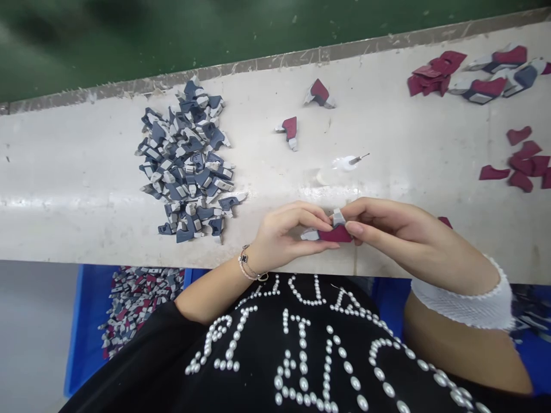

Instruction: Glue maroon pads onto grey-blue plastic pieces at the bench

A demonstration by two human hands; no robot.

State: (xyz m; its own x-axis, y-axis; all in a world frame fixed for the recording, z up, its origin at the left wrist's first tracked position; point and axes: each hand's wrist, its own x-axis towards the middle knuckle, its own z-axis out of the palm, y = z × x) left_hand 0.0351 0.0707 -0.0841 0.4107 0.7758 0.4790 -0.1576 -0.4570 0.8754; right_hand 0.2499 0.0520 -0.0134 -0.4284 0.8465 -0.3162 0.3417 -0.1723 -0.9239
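Between both hands, just above the table's near edge, is a small L-shaped plastic part (334, 234) with a dark red face and light grey ends. My left hand (290, 232) pinches it from the left, thumb below and fingers above. From the right, my right hand (387, 229) grips the other end with thumb and forefinger. Fingers hide some of the part. Beyond the hands lies a small white bottle with a thin metal needle tip (355, 160). Two similar red-faced parts rest farther off, one a red and grey part (290, 131), the other an angled part (319, 93).
A heap of blue-grey parts (189, 166) covers the table left of centre. Dark red flat pieces (434, 74) and several assembled parts (486, 89) lie far right, with loose red pieces (525, 163) nearer. Below the edge stands a blue bin (75, 344) of mixed parts.
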